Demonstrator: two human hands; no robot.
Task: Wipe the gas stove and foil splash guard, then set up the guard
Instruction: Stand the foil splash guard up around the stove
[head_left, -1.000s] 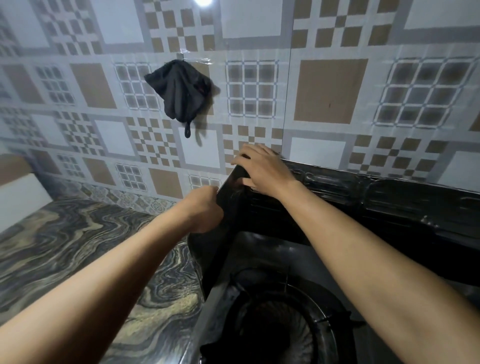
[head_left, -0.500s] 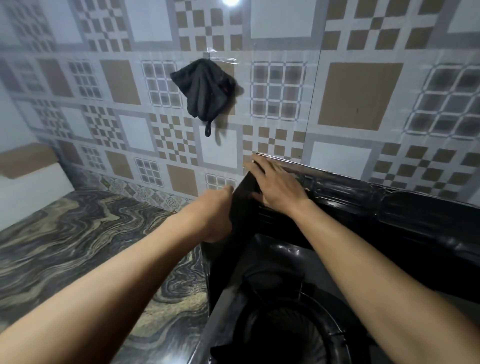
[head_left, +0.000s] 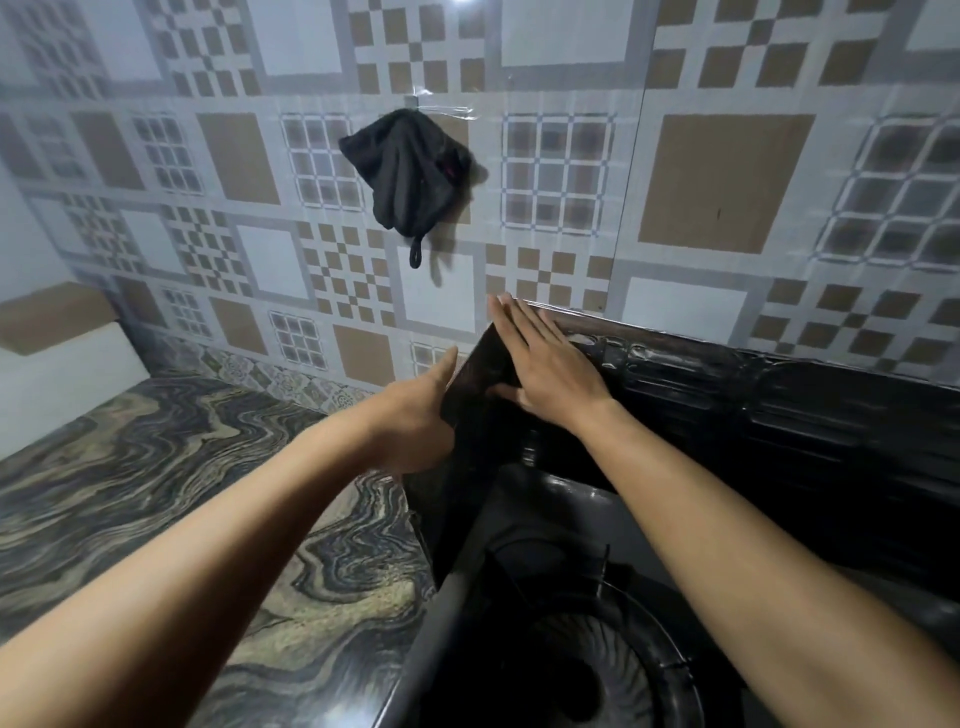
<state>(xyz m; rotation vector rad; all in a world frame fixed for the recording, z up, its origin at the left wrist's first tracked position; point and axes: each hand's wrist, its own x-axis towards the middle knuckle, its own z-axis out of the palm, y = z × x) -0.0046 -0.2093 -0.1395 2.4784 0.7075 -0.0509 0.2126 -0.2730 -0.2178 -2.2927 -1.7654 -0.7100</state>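
The dark embossed splash guard (head_left: 779, 410) stands along the tiled back wall, and its left side panel (head_left: 462, 509) is folded forward beside the stove. My left hand (head_left: 415, 421) grips that side panel from the outside, thumb pointing up along its edge. Inside the corner fold, my right hand (head_left: 540, 364) lies flat on the guard, fingers straight and reaching its top edge. The dark gas stove (head_left: 519, 499) sits below, its round burner (head_left: 587, 654) partly hidden under my right forearm.
A black cloth (head_left: 405, 171) hangs from a hook on the patterned tile wall, above and left of the guard. The marbled countertop (head_left: 156, 493) spreads to the left of the stove. A pale ledge (head_left: 57, 364) meets the counter at the far left.
My right hand has gone from curled over the guard's top edge to flat against the corner, fingers pointing up. My left thumb has lifted along the side panel. The view shifted slightly.
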